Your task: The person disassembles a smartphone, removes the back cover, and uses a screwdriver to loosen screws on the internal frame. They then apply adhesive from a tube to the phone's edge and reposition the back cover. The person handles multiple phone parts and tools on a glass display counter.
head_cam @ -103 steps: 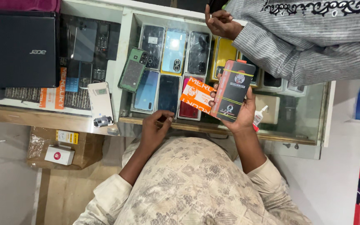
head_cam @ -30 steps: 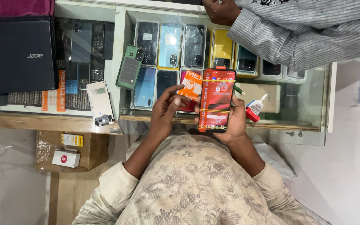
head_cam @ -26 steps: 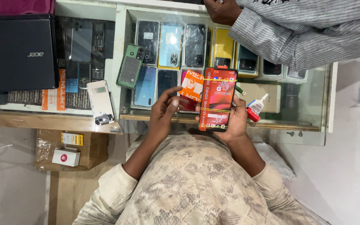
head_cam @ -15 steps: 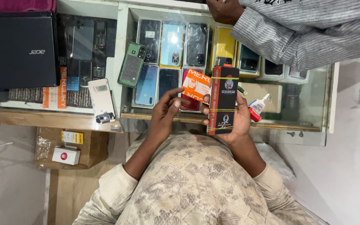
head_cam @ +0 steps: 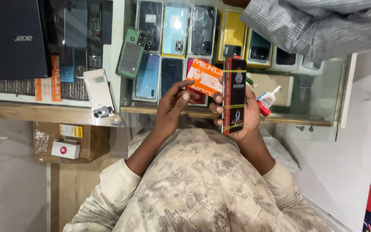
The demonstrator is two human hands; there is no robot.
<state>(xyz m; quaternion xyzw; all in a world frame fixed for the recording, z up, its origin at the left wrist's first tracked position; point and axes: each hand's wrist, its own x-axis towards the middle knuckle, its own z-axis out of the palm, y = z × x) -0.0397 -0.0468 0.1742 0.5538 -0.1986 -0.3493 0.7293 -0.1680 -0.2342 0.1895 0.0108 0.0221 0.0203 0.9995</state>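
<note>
Left hand (head_cam: 174, 101) fingers curled, right hand (head_cam: 241, 114) closed in grip
</note>
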